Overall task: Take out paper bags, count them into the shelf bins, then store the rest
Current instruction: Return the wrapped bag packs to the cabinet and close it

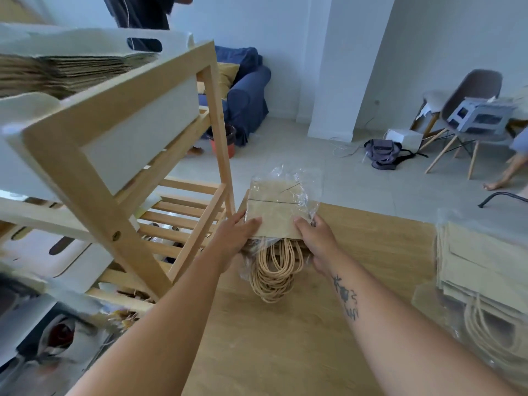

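1. Both forearms reach forward over the wooden table (314,352); the right one carries a dark tattoo (345,295).
2. Left hand (235,238) grips the left edge of a pack of paper bags (274,215), thumb laid flat on the top face, fingers curled round the side.
3. Right hand (317,241) grips the right edge, thumb on top, fingers wrapped round the side, tips partly hidden by the wrap.
4. Pack: flat brown bags in clear plastic wrap (303,181), crumpled and loose at the far end. Twisted rope handles (274,275) spill from the near end toward the camera.
5. Position: over the table's far left corner, just beside a post of the wooden shelf (94,178). Cannot tell whether the handles touch the tabletop.
6. Shelf, upper level: white bin (137,132) holding a stack of flat brown bags (63,72).
7. Second wrapped pack (480,275) lies at the table's right edge, well apart from the hands.
8. Beyond, on the tiled floor: blue sofa (248,92), grey chair (471,92), dark backpack (383,152).
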Motion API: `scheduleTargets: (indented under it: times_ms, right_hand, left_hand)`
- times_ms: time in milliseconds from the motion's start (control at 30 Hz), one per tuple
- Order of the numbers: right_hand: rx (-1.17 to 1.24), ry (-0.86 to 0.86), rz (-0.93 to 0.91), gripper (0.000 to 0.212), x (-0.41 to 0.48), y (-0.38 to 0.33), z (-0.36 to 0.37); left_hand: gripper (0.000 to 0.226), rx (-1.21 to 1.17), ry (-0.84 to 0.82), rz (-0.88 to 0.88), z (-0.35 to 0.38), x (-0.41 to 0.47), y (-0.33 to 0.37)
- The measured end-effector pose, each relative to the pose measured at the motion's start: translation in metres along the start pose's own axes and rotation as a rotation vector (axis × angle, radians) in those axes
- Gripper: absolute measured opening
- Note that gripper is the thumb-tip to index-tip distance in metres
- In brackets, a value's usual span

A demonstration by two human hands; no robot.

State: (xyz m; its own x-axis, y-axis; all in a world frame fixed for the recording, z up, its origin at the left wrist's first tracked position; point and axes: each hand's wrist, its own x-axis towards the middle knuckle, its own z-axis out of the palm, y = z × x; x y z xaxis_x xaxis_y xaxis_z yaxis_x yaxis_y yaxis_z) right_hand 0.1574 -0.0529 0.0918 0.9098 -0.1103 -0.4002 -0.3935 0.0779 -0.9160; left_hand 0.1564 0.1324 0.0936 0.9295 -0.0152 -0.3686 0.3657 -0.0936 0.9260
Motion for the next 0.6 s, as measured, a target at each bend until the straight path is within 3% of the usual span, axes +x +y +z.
scheduleTargets:
  times_ms: [133, 333, 467, 600]
  right_hand:
    - [0.010, 0.038, -0.073, 0.036, -0.019, -0.007, 0.004]
    - [0.010, 0.079, -0.128, 0.020, -0.053, -0.001, 0.002]
    - [-0.002, 0.065, -0.134, 0.027, -0.087, 0.007, -0.003]
    - [-0.015, 0.026, -0.172, 0.025, -0.121, 0.017, -0.017]
  left_hand:
    - [0.034, -0.008, 0.000, 0.060, -0.004, -0.011, 0.007]
    - [0.049, -0.027, -0.024, 0.092, -0.008, -0.042, -0.003]
    - [0.062, -0.029, 0.035, 0.081, -0.004, -0.082, -0.010]
    - [0.060, -0.040, 0.095, 0.089, 0.007, -0.128, -0.019]
